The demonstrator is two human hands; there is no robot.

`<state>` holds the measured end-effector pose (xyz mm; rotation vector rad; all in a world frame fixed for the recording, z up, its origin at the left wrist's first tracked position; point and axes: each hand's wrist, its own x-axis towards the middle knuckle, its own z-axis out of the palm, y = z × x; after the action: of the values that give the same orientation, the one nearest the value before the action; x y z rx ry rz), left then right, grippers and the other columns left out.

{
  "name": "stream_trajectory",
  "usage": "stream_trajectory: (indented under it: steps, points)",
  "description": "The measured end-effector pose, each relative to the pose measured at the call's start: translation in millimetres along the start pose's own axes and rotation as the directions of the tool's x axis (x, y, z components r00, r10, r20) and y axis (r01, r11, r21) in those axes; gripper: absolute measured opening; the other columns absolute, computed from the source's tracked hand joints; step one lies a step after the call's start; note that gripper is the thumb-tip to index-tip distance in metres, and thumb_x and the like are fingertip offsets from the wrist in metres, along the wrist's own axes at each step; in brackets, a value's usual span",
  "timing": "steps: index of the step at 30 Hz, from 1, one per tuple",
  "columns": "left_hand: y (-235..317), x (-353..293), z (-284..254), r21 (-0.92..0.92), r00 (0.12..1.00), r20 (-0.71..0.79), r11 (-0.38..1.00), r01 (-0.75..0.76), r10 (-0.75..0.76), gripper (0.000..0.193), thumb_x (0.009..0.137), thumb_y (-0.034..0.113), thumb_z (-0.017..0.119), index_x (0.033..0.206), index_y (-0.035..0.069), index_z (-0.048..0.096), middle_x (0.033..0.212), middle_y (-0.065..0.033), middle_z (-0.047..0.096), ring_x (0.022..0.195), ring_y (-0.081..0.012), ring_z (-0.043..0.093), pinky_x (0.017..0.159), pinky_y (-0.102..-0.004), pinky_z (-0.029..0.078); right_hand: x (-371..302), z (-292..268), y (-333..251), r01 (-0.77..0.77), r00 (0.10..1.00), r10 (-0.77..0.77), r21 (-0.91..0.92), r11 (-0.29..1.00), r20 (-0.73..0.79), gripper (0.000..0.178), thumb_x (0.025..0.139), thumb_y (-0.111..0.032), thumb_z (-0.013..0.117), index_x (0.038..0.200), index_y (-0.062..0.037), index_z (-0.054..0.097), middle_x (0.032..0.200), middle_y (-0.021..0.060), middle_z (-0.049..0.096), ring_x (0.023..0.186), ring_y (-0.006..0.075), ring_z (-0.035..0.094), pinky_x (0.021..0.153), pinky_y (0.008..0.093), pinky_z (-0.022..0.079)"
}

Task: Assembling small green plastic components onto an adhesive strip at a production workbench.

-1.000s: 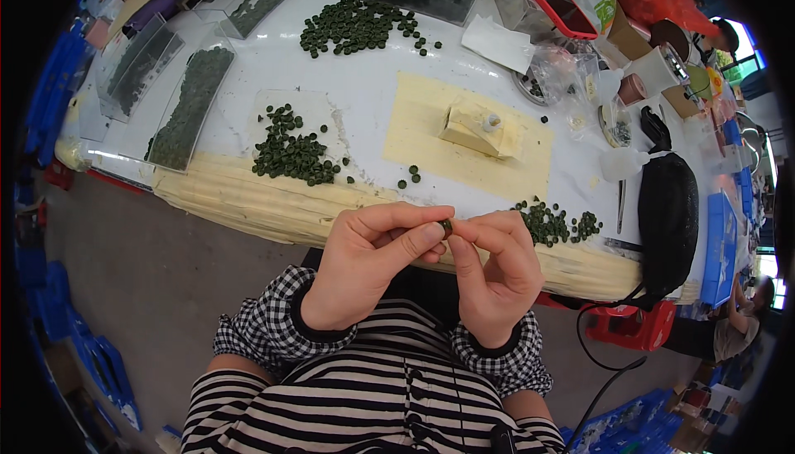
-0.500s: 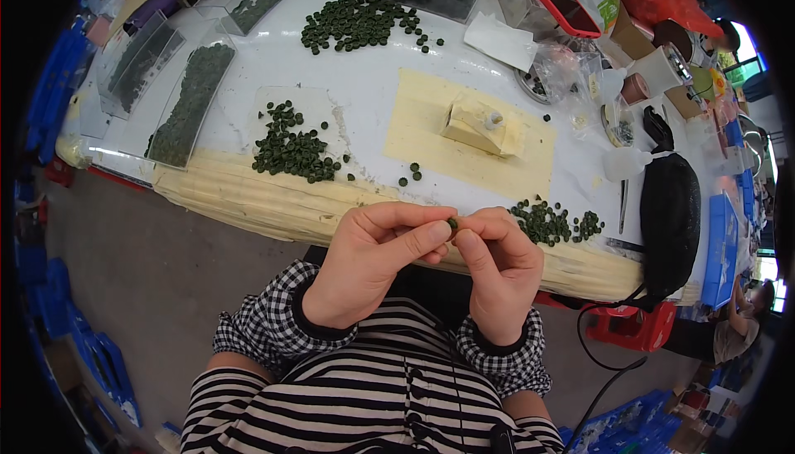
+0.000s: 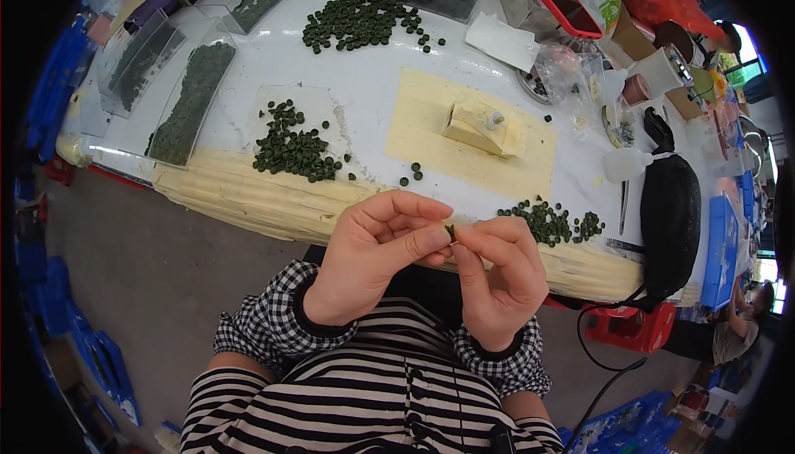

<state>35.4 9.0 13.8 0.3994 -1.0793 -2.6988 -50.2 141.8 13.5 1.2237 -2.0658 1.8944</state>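
Observation:
Between the fingertips of both hands is a small dark green round piece (image 3: 450,233), held just in front of the table's near edge. My left hand (image 3: 377,249) pinches it between thumb and fingers, with the index finger slightly raised. From the other side, the thumb and index finger of my right hand (image 3: 498,268) close on the same piece, hiding part of it. A small pile of like green pieces (image 3: 551,222) lies just beyond my right hand. A larger pile (image 3: 290,148) is on the left, and two or three loose pieces (image 3: 416,175) lie between.
A cream block with a peg (image 3: 484,127) stands on a yellow sheet (image 3: 406,115). Clear boxes of green pieces (image 3: 195,102) line the left and far side, near another pile (image 3: 356,24). At the right lie a black pouch (image 3: 672,222), a squeeze bottle (image 3: 625,164) and tweezers (image 3: 623,206).
The green piece has turned between my fingertips and now shows a narrower side. My left index finger has lifted off a little, and my right fingers have shifted slightly.

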Motion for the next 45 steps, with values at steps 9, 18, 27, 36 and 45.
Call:
stream_trajectory:
  steps: [9,18,27,36,45]
  points:
    - [-4,0,-2,0.179,0.988,0.028,0.972,-0.155,0.152,0.016,0.088,-0.003,0.062,0.104,-0.005,0.062,0.094,-0.0108,0.068,0.086,-0.0146,0.067,0.078,-0.0246,0.057,-3,0,3,0.029,0.999,-0.029,-0.026,0.999,-0.017,0.027,0.071,0.008,0.072,0.097,-0.0011,0.071,0.086,0.0085,0.064,0.077,0.0189,0.059,0.066,0.0267,0.045]
    - [-6,3,-8,0.347,0.913,0.157,0.845,-0.407,0.376,0.019,0.084,-0.009,0.062,0.103,-0.005,0.065,0.099,-0.0115,0.066,0.093,-0.0162,0.064,0.083,-0.0255,0.054,-2,-1,2,0.014,1.0,-0.014,-0.025,1.0,0.012,0.03,0.07,0.007,0.073,0.099,-0.0022,0.072,0.086,0.0083,0.064,0.076,0.0192,0.058,0.066,0.0269,0.044]
    - [11,7,-12,0.643,0.832,0.37,0.532,-0.55,0.413,0.019,0.082,-0.011,0.063,0.098,-0.002,0.069,0.094,-0.0121,0.067,0.087,-0.0151,0.065,0.075,-0.0242,0.054,-2,-7,0,0.056,0.995,-0.05,-0.07,0.996,0.091,0.034,0.068,0.008,0.074,0.1,-0.0028,0.072,0.088,0.008,0.064,0.075,0.0189,0.059,0.064,0.0264,0.046]
    - [7,6,-12,0.413,0.923,0.234,0.828,-0.378,0.305,0.015,0.083,-0.009,0.064,0.095,-0.002,0.069,0.09,-0.0123,0.069,0.084,-0.0154,0.066,0.072,-0.0252,0.053,-4,-5,-5,0.107,0.991,-0.096,-0.105,0.989,0.097,0.035,0.068,0.009,0.074,0.101,-0.0025,0.072,0.089,0.0079,0.063,0.075,0.0192,0.059,0.063,0.0269,0.047]
    - [7,7,-15,0.513,0.885,0.282,0.721,-0.466,0.371,0.015,0.079,-0.011,0.066,0.092,-0.003,0.068,0.09,-0.0146,0.067,0.082,-0.0176,0.067,0.07,-0.0249,0.055,-6,-4,-3,0.054,0.995,-0.049,-0.053,0.997,0.082,0.033,0.07,0.007,0.074,0.101,-0.0024,0.071,0.089,0.0088,0.063,0.075,0.0187,0.059,0.064,0.0262,0.046]
